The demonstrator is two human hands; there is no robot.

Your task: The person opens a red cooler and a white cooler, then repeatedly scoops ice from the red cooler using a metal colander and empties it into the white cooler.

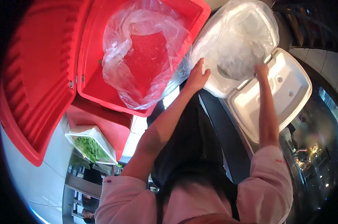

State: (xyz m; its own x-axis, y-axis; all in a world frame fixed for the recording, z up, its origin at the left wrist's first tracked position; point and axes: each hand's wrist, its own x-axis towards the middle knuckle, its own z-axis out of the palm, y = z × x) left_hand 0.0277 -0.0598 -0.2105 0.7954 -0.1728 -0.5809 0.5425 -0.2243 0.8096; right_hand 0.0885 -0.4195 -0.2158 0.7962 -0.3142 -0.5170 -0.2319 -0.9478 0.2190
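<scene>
My left hand is at the near left edge of a white cooler, its fingers apart, beside the clear plastic that lines the cooler. At the cooler's right side, my right hand is closed by the rim of a round, translucent vessel that lies inside the liner; its blurred contents cannot be made out. The cooler's white lid hangs open to the right, under my right forearm. To the left is a red bin with a crumpled clear bag spread inside.
The red bin's ribbed lid stands open at the far left. Below the bin, a white basket holds green leaves. A dark, reflective surface lies at the right. Tiled floor shows at the lower left.
</scene>
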